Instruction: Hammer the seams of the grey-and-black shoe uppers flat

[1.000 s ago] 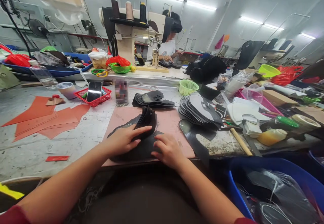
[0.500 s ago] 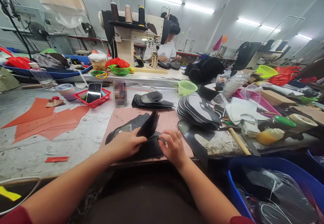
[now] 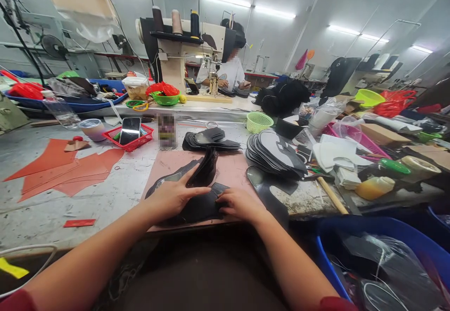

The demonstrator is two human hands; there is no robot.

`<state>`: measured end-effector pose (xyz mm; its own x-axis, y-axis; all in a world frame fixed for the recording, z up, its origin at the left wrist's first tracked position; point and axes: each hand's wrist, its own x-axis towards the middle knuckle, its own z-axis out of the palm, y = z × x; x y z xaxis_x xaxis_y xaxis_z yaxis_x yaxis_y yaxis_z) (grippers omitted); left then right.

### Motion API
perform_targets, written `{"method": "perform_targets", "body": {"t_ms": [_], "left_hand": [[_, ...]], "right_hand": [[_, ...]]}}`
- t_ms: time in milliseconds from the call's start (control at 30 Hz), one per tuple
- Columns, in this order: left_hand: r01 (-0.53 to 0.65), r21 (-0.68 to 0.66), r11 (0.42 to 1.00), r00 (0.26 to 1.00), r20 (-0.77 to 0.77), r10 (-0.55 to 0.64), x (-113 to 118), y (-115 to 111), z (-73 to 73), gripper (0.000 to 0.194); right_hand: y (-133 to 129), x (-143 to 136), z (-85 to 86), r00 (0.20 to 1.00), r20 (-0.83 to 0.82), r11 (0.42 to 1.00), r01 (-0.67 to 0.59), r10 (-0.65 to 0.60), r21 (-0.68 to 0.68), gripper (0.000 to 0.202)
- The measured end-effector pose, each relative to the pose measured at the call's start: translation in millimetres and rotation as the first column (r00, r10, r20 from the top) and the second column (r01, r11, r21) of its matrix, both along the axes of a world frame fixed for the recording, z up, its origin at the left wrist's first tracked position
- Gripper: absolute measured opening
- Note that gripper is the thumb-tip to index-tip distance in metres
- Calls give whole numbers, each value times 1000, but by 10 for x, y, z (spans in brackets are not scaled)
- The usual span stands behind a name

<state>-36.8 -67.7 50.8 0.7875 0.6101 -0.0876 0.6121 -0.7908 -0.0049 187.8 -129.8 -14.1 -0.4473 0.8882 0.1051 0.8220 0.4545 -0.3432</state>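
My left hand (image 3: 174, 196) is closed on a bundle of thin black pieces (image 3: 206, 168), which stands upright with its upper end raised. Its index finger stretches along the bundle. My right hand (image 3: 239, 203) has its fingers bent on the edge of a flat black piece (image 3: 200, 207) lying on the pink board (image 3: 165, 159). Another black piece with a shiny patch (image 3: 168, 179) lies behind my left hand. Beyond the board is a small black stack (image 3: 211, 138); to its right rises a taller stack of black pieces (image 3: 274, 154).
A sewing machine (image 3: 179, 67) stands behind the table, with a person (image 3: 227, 74) beyond it. Left are orange sheets (image 3: 70, 170) and a red basket with a phone (image 3: 144, 137). On the right are a wooden handle (image 3: 332, 196) and a blue tub (image 3: 323, 240).
The raised bundle has shifted slightly left and stands more upright. My left index finger has extended. My right hand has lowered and turned flatter onto the black piece.
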Motion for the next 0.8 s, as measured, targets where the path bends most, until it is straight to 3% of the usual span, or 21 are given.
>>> {"method": "perform_targets", "body": {"t_ms": [133, 233, 333, 467, 533, 633, 700, 800], "left_hand": [[69, 48, 996, 997, -28, -68, 15, -41, -36, 32], [118, 66, 991, 992, -47, -115, 27, -73, -80, 30], [146, 53, 988, 985, -96, -141, 49, -105, -110, 46], [119, 92, 989, 989, -94, -111, 72, -101, -104, 23], [65, 109, 992, 997, -41, -61, 66, -66, -87, 31], [21, 80, 997, 1000, 9, -22, 46, 3, -61, 47], [24, 67, 997, 1000, 3, -24, 38, 33, -52, 56], [42, 73, 996, 999, -26, -40, 43, 35, -48, 60]], "right_hand": [[-42, -112, 84, 963, 267, 994, -51, 24, 92, 11], [-51, -191, 90, 948, 319, 990, -57, 12, 133, 8], [-18, -197, 80, 959, 278, 987, 0, -46, 163, 9], [21, -115, 45, 965, 136, 943, 182, -226, 278, 20], [8, -65, 8, 960, -48, 900, 276, -276, 338, 25], [-37, -10, -42, 978, -155, 952, 176, -140, 249, 29], [-61, 4, -48, 998, -23, 990, 55, -52, 126, 28], [-75, -12, -8, 990, 135, 997, 34, -42, 62, 14]]}}
